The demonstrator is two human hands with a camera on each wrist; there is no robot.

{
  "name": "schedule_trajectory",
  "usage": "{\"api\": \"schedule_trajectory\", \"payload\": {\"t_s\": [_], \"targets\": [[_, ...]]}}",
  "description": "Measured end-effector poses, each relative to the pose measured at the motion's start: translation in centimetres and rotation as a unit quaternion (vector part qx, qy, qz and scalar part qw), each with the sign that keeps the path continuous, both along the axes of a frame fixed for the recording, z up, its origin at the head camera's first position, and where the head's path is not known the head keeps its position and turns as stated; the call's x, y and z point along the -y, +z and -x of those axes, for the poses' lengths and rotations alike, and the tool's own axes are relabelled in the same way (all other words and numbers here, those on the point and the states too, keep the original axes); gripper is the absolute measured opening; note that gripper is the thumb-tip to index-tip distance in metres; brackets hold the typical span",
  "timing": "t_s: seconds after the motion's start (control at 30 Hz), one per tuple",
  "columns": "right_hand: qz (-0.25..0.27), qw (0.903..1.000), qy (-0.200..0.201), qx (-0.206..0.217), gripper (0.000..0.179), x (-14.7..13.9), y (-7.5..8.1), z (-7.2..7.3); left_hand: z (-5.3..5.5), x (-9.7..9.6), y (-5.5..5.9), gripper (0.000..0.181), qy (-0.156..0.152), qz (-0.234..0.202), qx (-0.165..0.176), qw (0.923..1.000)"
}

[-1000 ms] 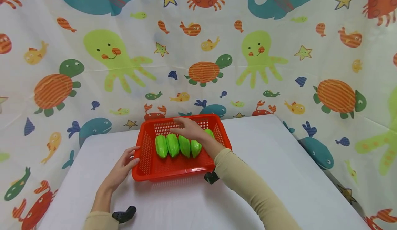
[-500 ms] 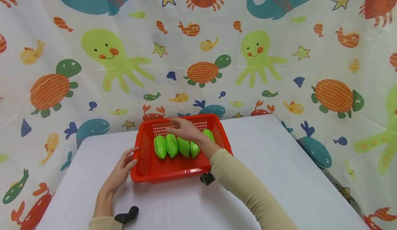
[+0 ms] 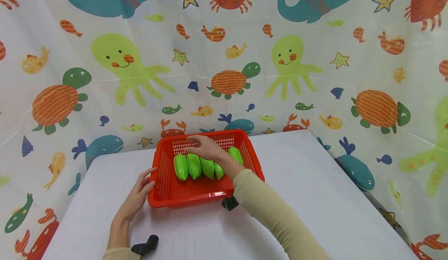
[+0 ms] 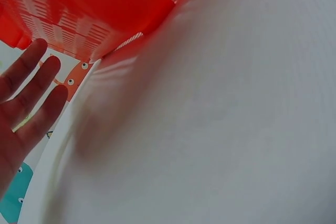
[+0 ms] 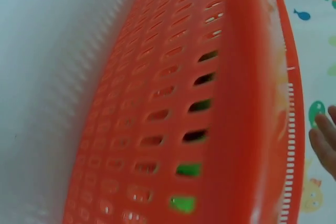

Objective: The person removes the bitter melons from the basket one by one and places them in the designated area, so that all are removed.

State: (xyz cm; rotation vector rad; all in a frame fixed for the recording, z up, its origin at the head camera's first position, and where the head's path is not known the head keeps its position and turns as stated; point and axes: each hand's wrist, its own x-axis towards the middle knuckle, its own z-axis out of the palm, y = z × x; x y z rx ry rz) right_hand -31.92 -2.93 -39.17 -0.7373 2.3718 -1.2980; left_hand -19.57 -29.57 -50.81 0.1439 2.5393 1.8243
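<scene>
A red plastic basket (image 3: pixel 164 202) with slotted walls stands on the white table. Several glossy green, ridged, elongated fruits (image 3: pixel 181 167) lie side by side inside it; one more green fruit (image 3: pixel 235 154) shows to the right, past my right forearm. My right hand (image 3: pixel 205 148) hovers over the basket's far half with loosely bent fingers and nothing between them. It partly hides the fruits. At the left rim, my left hand (image 3: pixel 138 192) has thumb and fingertips right at the edge. The left wrist view shows fingers (image 4: pixel 39 85) stretched out straight near the basket wall (image 4: pixel 79 14).
A white curtain (image 3: pixel 224 57) printed with sea animals hangs behind the table. White tabletop (image 3: pixel 297 166) extends to the right of the basket. Black wrist-worn devices (image 3: pixel 146 245) sit under both wrists. The right wrist view is mostly the basket's slotted side (image 5: pixel 173 77).
My right hand has drifted slightly left over the basket, showing more of the fruit on the right. My left hand stays at the left rim. The head view has shifted a little.
</scene>
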Motion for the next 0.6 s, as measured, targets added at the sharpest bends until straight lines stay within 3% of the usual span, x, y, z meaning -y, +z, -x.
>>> {"api": "schedule_trajectory", "payload": {"t_s": [0.27,0.6], "targets": [[0.007,0.9994,0.002,0.032,0.052,0.8,-0.3,0.8,0.1,-0.1,-0.3,0.056,-0.001,-0.003,-0.002,1.0000],[-0.016,0.9997,-0.001,0.019,0.056,1.6,-0.9,1.2,0.3,0.0,-0.5,0.056,-0.004,-0.009,-0.005,0.9999]]}}
